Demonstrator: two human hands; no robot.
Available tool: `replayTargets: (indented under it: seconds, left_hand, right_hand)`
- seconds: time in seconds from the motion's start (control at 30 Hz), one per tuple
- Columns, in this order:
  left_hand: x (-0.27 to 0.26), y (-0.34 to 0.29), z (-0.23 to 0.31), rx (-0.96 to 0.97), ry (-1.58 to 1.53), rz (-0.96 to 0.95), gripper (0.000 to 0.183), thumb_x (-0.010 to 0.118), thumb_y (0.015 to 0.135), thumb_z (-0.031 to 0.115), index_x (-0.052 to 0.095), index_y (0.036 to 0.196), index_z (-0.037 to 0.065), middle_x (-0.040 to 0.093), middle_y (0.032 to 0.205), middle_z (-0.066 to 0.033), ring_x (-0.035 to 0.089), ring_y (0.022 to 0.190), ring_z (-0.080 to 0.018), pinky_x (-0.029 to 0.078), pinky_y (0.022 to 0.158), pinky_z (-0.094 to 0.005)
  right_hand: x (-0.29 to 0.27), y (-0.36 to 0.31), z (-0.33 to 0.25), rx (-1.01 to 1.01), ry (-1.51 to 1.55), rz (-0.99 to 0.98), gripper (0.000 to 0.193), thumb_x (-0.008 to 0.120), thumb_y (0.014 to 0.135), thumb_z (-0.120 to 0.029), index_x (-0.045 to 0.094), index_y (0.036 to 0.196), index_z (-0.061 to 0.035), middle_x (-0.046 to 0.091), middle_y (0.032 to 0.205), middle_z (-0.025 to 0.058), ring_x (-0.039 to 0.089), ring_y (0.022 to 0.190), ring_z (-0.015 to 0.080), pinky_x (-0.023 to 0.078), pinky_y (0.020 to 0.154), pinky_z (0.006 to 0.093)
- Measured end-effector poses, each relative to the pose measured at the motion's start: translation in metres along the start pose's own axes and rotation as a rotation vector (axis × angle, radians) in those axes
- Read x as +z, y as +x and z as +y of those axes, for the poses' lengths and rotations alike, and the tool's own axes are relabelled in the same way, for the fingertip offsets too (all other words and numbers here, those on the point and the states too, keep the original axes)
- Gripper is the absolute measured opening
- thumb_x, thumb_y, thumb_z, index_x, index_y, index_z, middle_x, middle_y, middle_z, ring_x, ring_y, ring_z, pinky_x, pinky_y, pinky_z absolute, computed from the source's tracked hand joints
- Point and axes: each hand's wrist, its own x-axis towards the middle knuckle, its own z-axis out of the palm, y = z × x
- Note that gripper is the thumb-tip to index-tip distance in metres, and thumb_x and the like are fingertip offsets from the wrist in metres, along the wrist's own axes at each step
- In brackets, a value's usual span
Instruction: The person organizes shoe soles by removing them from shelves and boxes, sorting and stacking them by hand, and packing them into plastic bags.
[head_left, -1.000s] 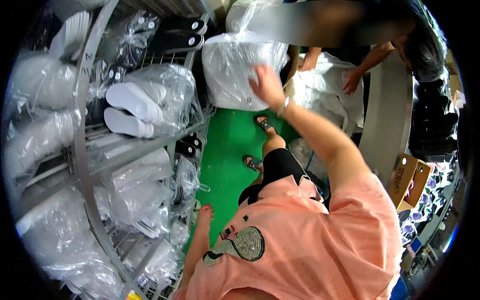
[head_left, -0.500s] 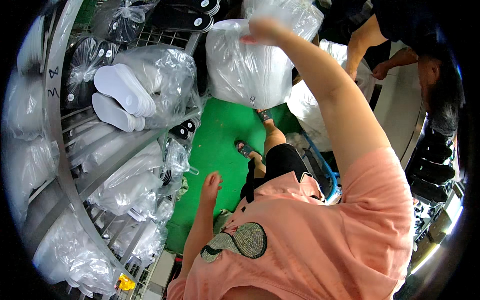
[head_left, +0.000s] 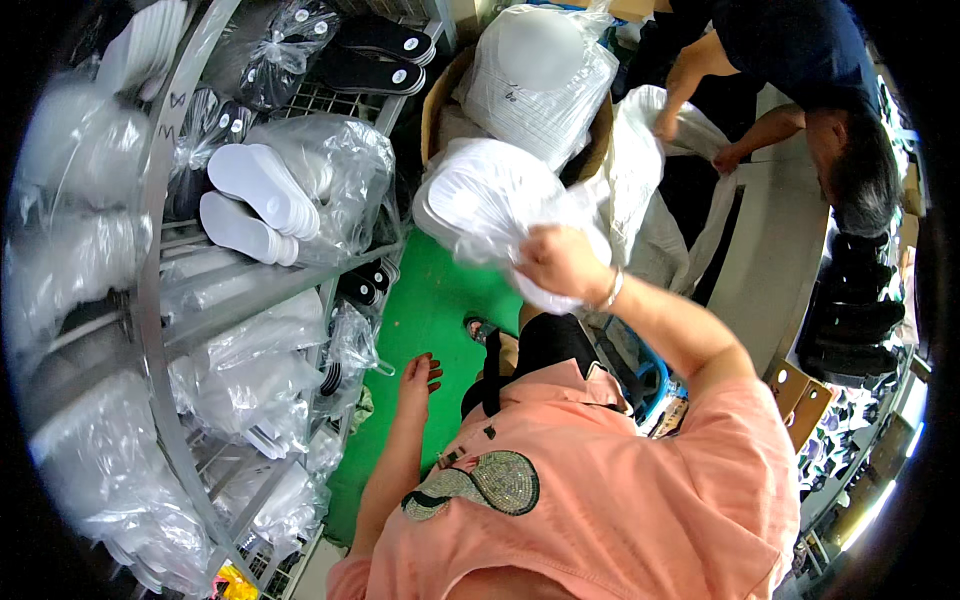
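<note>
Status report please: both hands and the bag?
Right hand grips clear bag of white insoles, raised. Left hand open, empty, low. Co-worker close ahead.

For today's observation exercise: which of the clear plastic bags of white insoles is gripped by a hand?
The bag of white insoles clutched by the right hand, above the green floor; others sit on racks.
</note>
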Motion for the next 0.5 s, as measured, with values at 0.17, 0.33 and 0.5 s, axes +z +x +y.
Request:
replayTargets:
  seconds: [0.17,0.33,0.5]
  left_hand:
    - [-0.007,-0.009,-0.03,-0.073,-0.233,-0.075,0.053,0.038,0.08,0.043,0.034,0.117,0.006,0.041,0.113,-0.0143,0.042,0.101,-0.0243,0.035,0.081,-0.0376]
    - [-0.025,0.002,-0.06,-0.152,-0.655,-0.227,0.065,0.036,0.076,0.052,0.023,0.125,0.012,0.017,0.131,-0.0102,0.021,0.118,-0.0279,0.019,0.09,-0.0497]
    - [-0.044,-0.005,-0.052,-0.233,-0.302,0.005,0.065,0.039,0.073,0.057,0.029,0.123,0.015,0.027,0.127,-0.0064,0.024,0.116,-0.0246,0.018,0.088,-0.0522]
  right_hand:
    - [0.027,-0.067,-0.029,0.234,0.688,0.162,0.017,0.054,0.073,-0.019,0.057,0.066,-0.0037,0.053,0.059,0.0068,0.048,0.049,0.0165,0.037,0.048,0.0295]
    - [0.059,-0.119,-0.045,0.613,1.463,0.059,0.008,0.053,0.074,-0.008,0.058,0.073,-0.001,0.055,0.066,-0.0007,0.05,0.059,0.0063,0.038,0.055,0.0194]
    - [0.087,-0.15,-0.038,0.794,1.66,0.179,0.012,0.052,0.074,-0.012,0.056,0.074,-0.001,0.056,0.066,0.002,0.052,0.06,0.0073,0.04,0.052,0.0194]
